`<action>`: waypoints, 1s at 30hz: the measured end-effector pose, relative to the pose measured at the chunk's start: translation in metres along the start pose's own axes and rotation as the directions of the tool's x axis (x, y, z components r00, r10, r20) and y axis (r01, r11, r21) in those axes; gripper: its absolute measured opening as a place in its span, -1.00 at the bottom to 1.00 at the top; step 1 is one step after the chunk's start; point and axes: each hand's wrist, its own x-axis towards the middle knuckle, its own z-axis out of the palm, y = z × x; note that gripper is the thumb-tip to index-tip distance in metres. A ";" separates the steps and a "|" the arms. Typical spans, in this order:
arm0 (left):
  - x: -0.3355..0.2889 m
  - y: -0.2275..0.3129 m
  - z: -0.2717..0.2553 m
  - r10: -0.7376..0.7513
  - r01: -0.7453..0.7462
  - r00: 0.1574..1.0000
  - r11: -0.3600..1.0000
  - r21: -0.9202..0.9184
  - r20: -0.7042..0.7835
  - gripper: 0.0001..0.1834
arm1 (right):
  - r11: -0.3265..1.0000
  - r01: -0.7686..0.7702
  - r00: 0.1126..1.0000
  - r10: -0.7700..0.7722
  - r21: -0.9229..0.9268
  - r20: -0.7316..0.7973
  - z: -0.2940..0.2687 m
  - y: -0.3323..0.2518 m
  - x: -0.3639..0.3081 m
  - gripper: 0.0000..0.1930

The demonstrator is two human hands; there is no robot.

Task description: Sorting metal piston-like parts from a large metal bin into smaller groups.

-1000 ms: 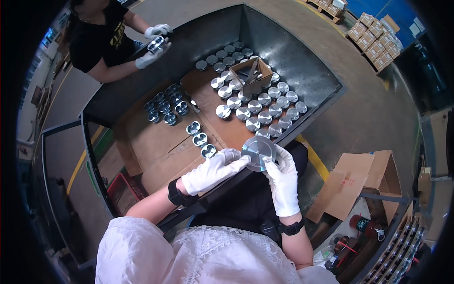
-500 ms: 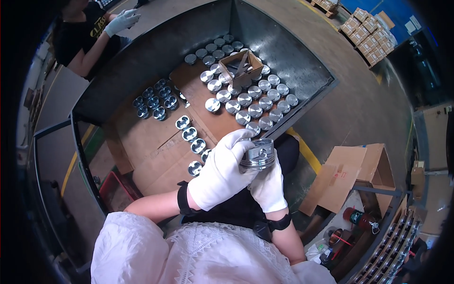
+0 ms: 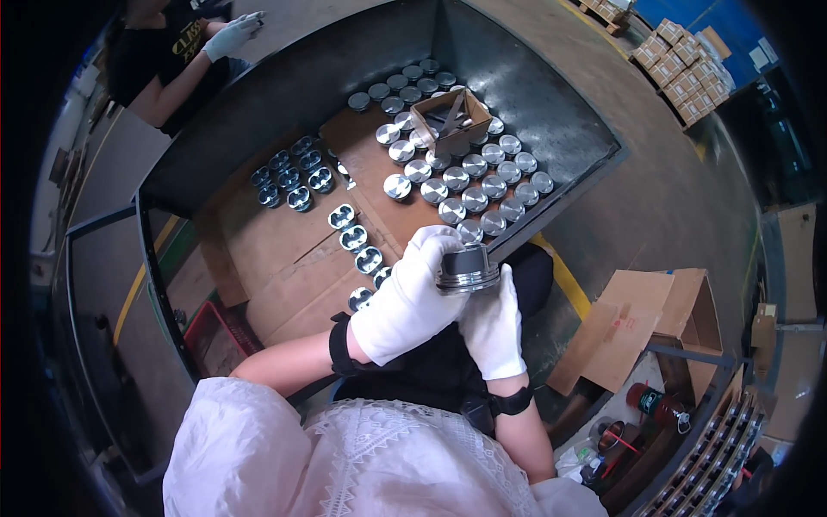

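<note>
Left hand (image 3: 403, 303) gripped metal piston (image 3: 468, 270) on its right, ringed end down; right hand (image 3: 494, 334) lay just below, grip unclear.

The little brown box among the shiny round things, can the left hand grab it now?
Probably not: the left hand holds a metal piston, and other pistons lie between that hand and the brown box.

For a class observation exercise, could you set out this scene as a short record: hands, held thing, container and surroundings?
Held thing: round silver metal piston, grooved end down
Left hand: white-gloved, gripping the piston
Right hand: white-gloved, just below it; contact unclear
Container: dark metal bin
Inside: flat-topped silver pistons, upturned silver pistons, open brown cardboard box
Beyond the bin: co-worker's white-gloved hand
</note>
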 end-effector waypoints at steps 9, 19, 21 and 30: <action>0.000 0.001 -0.004 0.011 -0.010 0.998 1.000 -0.030 0.059 -0.50 | 0.980 -0.081 0.992 0.062 0.184 0.109 0.013 -0.006 -0.003 -0.39; -0.008 -0.023 0.001 -0.036 0.023 0.988 0.996 0.086 0.153 -0.51 | 0.430 0.468 0.756 -0.648 -0.772 0.097 0.004 0.014 0.004 -0.13; -0.010 -0.033 0.002 -0.029 0.008 0.991 0.987 0.162 0.132 -0.63 | 0.451 0.452 0.766 -0.639 -0.770 0.075 0.003 0.018 0.005 -0.11; 0.002 0.011 -0.007 -0.028 0.025 0.994 0.999 0.038 0.101 -0.34 | 0.961 -0.040 0.999 0.030 0.273 0.040 0.022 -0.014 -0.007 -0.53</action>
